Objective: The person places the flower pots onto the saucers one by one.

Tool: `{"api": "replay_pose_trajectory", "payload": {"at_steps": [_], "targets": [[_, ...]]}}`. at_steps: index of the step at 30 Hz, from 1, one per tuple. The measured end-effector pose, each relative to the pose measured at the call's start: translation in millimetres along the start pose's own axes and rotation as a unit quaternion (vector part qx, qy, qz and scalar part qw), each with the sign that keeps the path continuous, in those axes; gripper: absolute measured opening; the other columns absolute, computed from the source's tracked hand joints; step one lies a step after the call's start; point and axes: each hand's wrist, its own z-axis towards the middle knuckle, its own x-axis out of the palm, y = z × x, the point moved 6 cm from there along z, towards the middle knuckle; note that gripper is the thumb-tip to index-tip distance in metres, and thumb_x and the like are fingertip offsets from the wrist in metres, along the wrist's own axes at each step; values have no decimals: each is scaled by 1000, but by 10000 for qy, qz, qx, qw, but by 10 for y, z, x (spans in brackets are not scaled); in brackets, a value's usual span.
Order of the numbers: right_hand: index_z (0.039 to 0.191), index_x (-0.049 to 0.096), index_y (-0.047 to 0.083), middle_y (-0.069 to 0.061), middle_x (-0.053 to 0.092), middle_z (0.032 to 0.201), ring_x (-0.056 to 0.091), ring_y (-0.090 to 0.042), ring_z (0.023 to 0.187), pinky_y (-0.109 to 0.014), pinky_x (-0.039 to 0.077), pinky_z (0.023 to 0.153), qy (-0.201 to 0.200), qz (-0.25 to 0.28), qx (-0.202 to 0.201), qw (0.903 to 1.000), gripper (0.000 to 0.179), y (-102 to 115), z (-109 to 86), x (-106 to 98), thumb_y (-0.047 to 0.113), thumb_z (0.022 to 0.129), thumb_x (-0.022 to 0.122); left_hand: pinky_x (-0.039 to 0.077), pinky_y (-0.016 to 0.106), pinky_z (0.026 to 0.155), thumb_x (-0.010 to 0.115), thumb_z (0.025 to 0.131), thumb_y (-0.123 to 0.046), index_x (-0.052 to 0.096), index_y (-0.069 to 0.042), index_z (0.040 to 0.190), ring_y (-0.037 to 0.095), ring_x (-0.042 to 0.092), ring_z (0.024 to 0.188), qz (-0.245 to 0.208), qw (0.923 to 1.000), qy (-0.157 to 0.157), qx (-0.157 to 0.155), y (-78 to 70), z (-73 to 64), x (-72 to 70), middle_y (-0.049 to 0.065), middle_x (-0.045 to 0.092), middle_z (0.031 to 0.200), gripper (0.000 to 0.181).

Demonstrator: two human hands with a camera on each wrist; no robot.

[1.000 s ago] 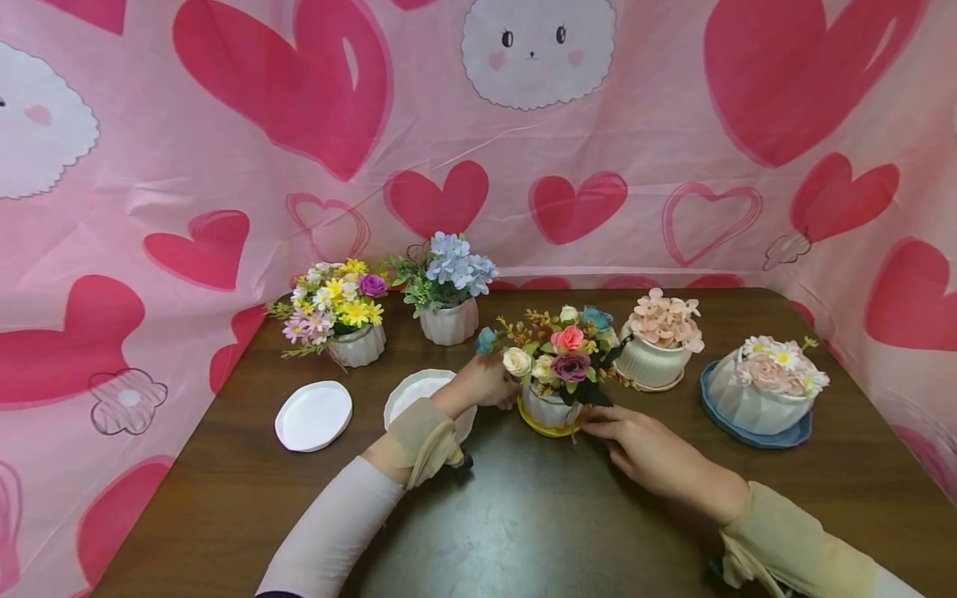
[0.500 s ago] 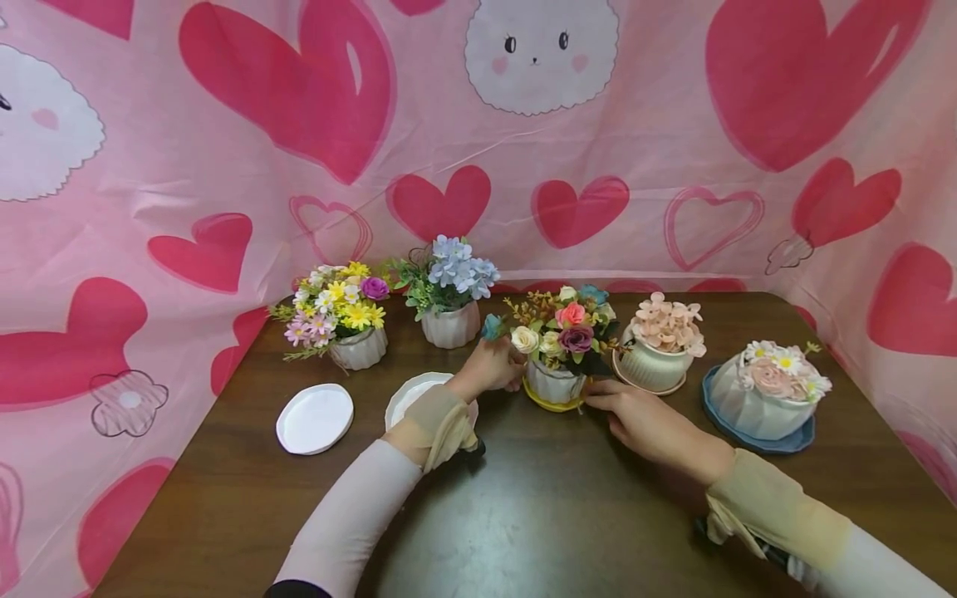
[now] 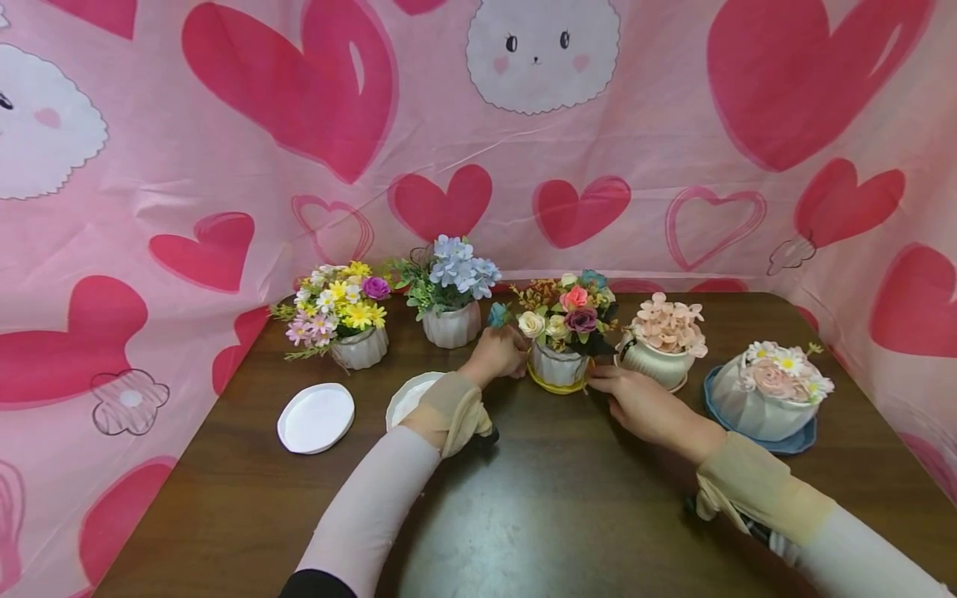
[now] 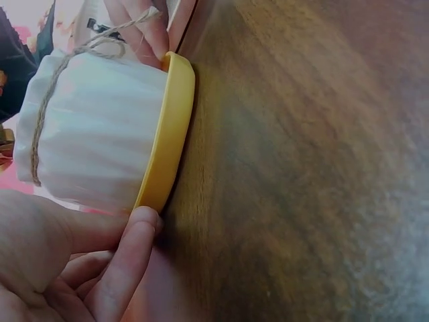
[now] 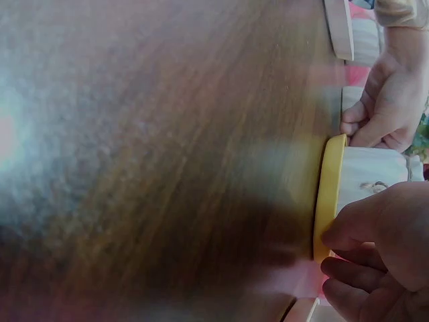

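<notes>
A white fluted flowerpot (image 3: 558,365) of mixed roses stands upright in a yellow saucer (image 3: 557,388), right of the table's middle. Twine circles the pot's upper part in the left wrist view. My left hand (image 3: 499,353) pinches the saucer's left edge, thumb and finger meeting at its rim. From the other side my right hand (image 3: 639,403) holds the edge, thumb against the yellow wall (image 5: 328,201) and the other fingers curled below it in the right wrist view. A loose blue flower head (image 3: 498,314) hangs over my left hand.
At the back left stand a pot of yellow daisies (image 3: 360,347) and a pot of blue hydrangeas (image 3: 452,325). Two white saucers, one round (image 3: 316,418) and one partly behind my left wrist (image 3: 407,400), lie in front. Right are a peach-flowered pot (image 3: 658,361) and a pot (image 3: 763,407) in a blue saucer.
Both hands have moved the yellow saucer and the rose pot back, away from me, toward the far side of the table. The other pots and saucers stay put.
</notes>
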Motion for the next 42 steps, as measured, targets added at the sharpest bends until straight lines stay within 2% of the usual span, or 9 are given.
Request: {"api": "replay_pose_trajectory", "payload": {"at_steps": [3, 10, 15, 22, 26, 28, 33, 36, 42], "targets": [[118, 68, -6, -23, 66, 124, 64, -39, 113, -50, 54, 91, 84, -53, 69, 9999, 40, -17, 11, 4, -10, 78, 67, 55, 17, 64, 62, 96, -13, 75, -2, 98, 11, 72, 62, -136, 9999, -26, -41, -1, 17, 6, 7, 76, 72, 17], [121, 66, -6, -23, 65, 127, 63, -39, 116, -50, 54, 91, 139, -46, 195, 9997, 41, -37, 32, 2, -9, 80, 66, 55, 19, 55, 60, 96, -9, 74, 1, 101, 10, 68, 55, -830, 9959, -50, -362, 41, 55, 27, 12, 75, 74, 18], [122, 65, -7, -23, 64, 128, 62, -39, 117, -50, 53, 93, 89, -35, 231, 9997, 41, -46, 41, -7, -9, 81, 65, 53, 18, 54, 61, 96, -10, 74, 0, 100, 7, 65, 52, -700, 9970, -108, -313, 37, 77, 24, 11, 75, 72, 17], [124, 64, -6, -24, 62, 131, 61, -40, 120, -51, 52, 94, 79, -76, 173, 9998, 43, -48, 38, 0, -7, 82, 67, 54, 19, 53, 61, 97, -11, 73, 2, 102, 6, 63, 50, -804, 9961, -102, -347, 40, 99, 33, 13, 75, 75, 18], [128, 61, -6, -24, 60, 134, 60, -40, 121, -51, 52, 94, 98, -139, 83, 9998, 47, -49, 22, 31, -6, 81, 69, 53, 15, 59, 62, 97, -15, 75, -3, 97, 8, 68, 55, -210, 9994, -203, -163, 29, 82, 9, 8, 75, 73, 18], [129, 60, -6, -24, 59, 135, 59, -40, 121, -50, 52, 95, 100, -140, 75, 9998, 49, -56, 16, 46, -5, 81, 71, 53, 15, 60, 63, 96, -16, 76, -3, 93, 9, 69, 57, -197, 9994, -257, -125, 36, 61, -6, 8, 76, 74, 18], [128, 61, -5, -22, 61, 134, 60, -37, 121, -50, 52, 96, -14, -84, 28, 10000, 49, -26, -4, 46, -3, 80, 72, 55, 21, 52, 68, 91, -9, 72, 3, 90, 7, 62, 49, -1280, 9910, -360, -168, 122, -20, -70, 16, 75, 78, 13], [122, 66, -3, -19, 66, 127, 64, -33, 117, -48, 53, 95, -111, -86, -63, 9999, 42, 44, -12, 32, -2, 81, 73, 56, 23, 52, 68, 91, -7, 72, 4, 93, 9, 63, 51, -1479, 9886, -287, 13, 167, -90, -132, 18, 74, 79, 12], [117, 71, 6, -9, 70, 121, 68, -24, 110, -43, 56, 91, -184, -30, -312, 9993, 34, 250, -9, 18, 4, 84, 73, 57, 24, 59, 66, 94, -10, 72, 2, 102, 13, 69, 64, -814, 9951, -55, 564, 204, -262, -236, 13, 75, 83, 16]]}}
